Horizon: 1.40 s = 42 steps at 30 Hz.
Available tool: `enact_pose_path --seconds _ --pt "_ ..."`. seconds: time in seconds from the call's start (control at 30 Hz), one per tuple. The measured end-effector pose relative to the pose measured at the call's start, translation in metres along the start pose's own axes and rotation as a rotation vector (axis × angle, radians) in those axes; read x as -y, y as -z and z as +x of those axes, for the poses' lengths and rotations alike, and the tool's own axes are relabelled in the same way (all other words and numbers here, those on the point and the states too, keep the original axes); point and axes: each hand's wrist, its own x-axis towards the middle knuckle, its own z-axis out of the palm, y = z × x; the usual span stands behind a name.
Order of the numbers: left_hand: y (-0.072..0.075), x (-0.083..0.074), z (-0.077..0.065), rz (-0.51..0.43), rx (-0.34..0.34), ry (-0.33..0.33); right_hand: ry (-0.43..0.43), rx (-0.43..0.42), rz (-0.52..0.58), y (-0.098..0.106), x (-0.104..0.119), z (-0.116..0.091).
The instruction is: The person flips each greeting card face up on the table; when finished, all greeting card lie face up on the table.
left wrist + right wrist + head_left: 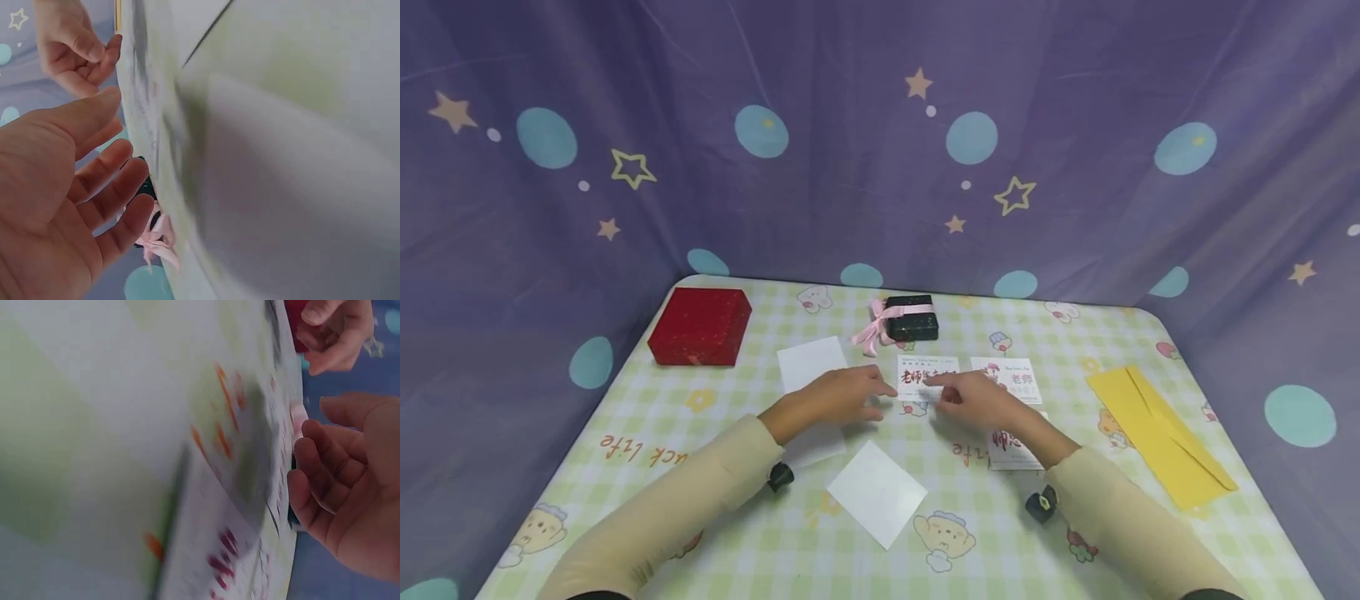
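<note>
In the head view my left hand (842, 394) reaches to the left edge of a white card with red lettering (928, 364), its index fingertip right at the card's lower corner. From the other side my right hand (973, 398) points its index finger over the same card's right part. Neither hand grips anything; the fingers are loosely bent in both wrist views. Behind the right hand lies a second printed card (1021, 373), and a third printed card (1007, 454) is partly hidden under the right wrist. Blank white paper (811, 358) lies beneath the left hand.
A white square sheet (878, 496) lies turned like a diamond nearer me. A red box (700, 327) stands at the back left, a dark gift box (913, 325) with a pink ribbon bow (872, 327) at the back middle. On the right is a yellow envelope (1161, 437).
</note>
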Motion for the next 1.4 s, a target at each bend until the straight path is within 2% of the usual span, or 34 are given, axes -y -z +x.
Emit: enact_pose_path --seconds 0.1,0.23,0.43,0.6,0.77,0.93,1.1,1.4 --pt "-0.005 0.0 -0.015 -0.042 0.02 -0.005 0.032 0.043 0.003 -0.011 0.01 -0.006" --pt "-0.012 -0.001 -0.034 -0.047 0.031 -0.014 0.068 0.09 0.025 -0.025 0.023 -0.012" --pt "-0.017 -0.003 -0.05 0.009 0.089 0.007 0.112 0.153 0.005 -0.045 0.039 -0.019" --pt "-0.021 -0.005 -0.055 0.054 0.097 -0.04 0.085 0.164 0.022 -0.054 0.048 -0.025" --pt "-0.024 -0.006 -0.058 0.08 0.086 -0.044 0.066 0.152 0.006 -0.06 0.054 -0.031" --pt "-0.025 -0.006 -0.06 0.068 0.074 -0.039 0.074 0.14 -0.031 -0.061 0.057 -0.034" --pt "-0.025 -0.006 -0.06 0.05 0.06 -0.049 0.069 0.148 -0.017 -0.061 0.056 -0.035" --pt "-0.023 -0.009 -0.054 0.013 0.098 -0.036 0.075 0.183 0.008 -0.059 0.057 -0.035"
